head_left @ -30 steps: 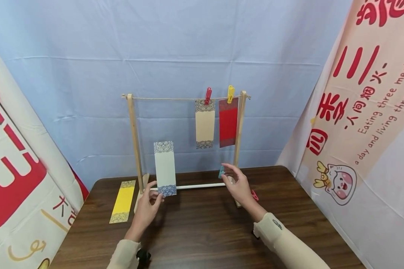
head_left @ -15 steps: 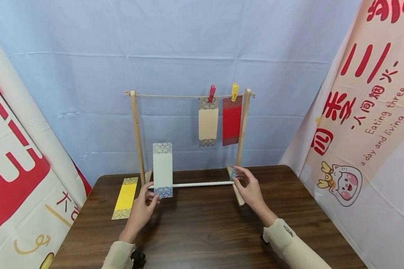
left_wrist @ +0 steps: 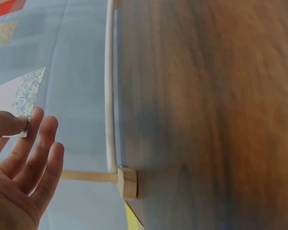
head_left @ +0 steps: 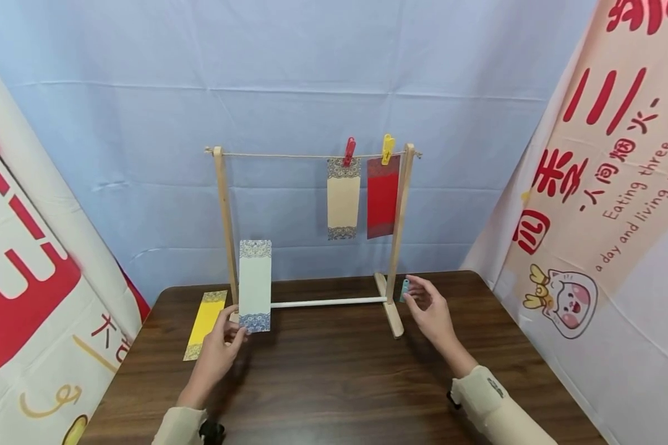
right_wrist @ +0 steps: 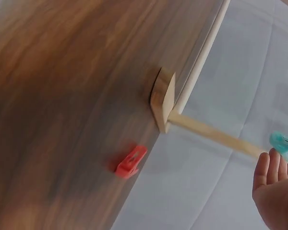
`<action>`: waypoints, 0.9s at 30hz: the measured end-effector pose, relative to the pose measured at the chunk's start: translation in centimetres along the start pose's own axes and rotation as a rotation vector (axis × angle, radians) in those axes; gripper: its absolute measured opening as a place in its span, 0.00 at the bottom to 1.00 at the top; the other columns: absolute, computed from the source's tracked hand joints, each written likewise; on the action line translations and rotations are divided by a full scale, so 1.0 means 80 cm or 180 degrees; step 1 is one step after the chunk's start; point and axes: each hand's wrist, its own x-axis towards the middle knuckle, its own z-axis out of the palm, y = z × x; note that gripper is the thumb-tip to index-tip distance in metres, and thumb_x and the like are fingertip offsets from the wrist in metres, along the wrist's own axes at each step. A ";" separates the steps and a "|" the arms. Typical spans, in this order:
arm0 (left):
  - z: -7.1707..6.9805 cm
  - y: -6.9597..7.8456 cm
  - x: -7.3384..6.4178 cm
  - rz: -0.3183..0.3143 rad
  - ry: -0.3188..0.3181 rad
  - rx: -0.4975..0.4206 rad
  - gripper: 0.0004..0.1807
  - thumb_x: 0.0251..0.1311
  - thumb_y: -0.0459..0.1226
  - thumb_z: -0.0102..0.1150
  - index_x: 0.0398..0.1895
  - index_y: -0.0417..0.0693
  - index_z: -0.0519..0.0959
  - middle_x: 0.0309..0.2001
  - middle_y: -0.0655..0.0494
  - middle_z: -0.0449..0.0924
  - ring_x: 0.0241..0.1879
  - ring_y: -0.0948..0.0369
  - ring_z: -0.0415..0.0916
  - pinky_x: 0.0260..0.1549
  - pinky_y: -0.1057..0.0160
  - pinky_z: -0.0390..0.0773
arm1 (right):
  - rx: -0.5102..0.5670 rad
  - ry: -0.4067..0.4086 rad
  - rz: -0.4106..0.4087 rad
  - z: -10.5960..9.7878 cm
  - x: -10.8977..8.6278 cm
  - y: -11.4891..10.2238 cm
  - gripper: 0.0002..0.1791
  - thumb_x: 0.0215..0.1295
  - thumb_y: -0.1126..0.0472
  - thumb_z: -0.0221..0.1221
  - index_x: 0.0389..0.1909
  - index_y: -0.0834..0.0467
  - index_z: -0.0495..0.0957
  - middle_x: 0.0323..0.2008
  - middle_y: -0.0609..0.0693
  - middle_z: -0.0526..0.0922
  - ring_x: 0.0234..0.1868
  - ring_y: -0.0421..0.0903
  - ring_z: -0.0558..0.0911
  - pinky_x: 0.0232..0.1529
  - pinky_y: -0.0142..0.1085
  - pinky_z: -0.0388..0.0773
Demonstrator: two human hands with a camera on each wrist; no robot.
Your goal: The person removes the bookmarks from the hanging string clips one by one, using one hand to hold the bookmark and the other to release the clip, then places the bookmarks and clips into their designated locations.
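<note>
A beige card [head_left: 343, 201] and a red card [head_left: 381, 198] hang from the twine [head_left: 278, 155] by 2 clothespins [head_left: 388, 149]; a yellow card [head_left: 206, 324] lies on the wooden table [head_left: 334, 383]. The frame's right post [head_left: 401, 222] stands between the 2 hands. A red clothespin [right_wrist: 131, 162] on the table shows only in the right wrist view, which cuts off the right thumb. The pale green card [head_left: 255, 284] hides part of the white rod [head_left: 328, 302]; its long axis is near vertical, blue-patterned end down, where the left hand [head_left: 216, 346] pinches its lower left corner. The right hand [head_left: 431, 312] pinches a teal clothespin [head_left: 404, 290], held roughly upright beside the post.
</note>
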 end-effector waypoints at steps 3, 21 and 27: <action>-0.002 -0.005 -0.004 0.0041 0.0012 0.0053 0.31 0.75 0.29 0.64 0.77 0.48 0.65 0.41 0.49 0.89 0.38 0.49 0.87 0.36 0.66 0.83 | -0.0046 0.0025 0.0021 -0.007 -0.003 0.005 0.24 0.65 0.82 0.65 0.62 0.75 0.78 0.45 0.71 0.84 0.43 0.60 0.85 0.45 0.26 0.83; -0.026 -0.024 -0.019 -0.0171 -0.0060 0.0254 0.31 0.76 0.29 0.63 0.77 0.48 0.64 0.41 0.46 0.89 0.38 0.54 0.85 0.34 0.65 0.81 | -0.0473 0.0053 0.0161 -0.044 -0.010 0.020 0.21 0.65 0.81 0.67 0.59 0.74 0.80 0.44 0.72 0.85 0.42 0.47 0.85 0.43 0.23 0.80; -0.034 -0.030 -0.024 -0.0308 -0.0071 0.0341 0.31 0.76 0.29 0.62 0.77 0.48 0.64 0.41 0.47 0.90 0.37 0.56 0.85 0.34 0.65 0.81 | -0.0578 0.0049 0.0221 -0.051 -0.010 0.025 0.21 0.66 0.80 0.67 0.59 0.75 0.80 0.44 0.72 0.85 0.42 0.55 0.85 0.42 0.24 0.81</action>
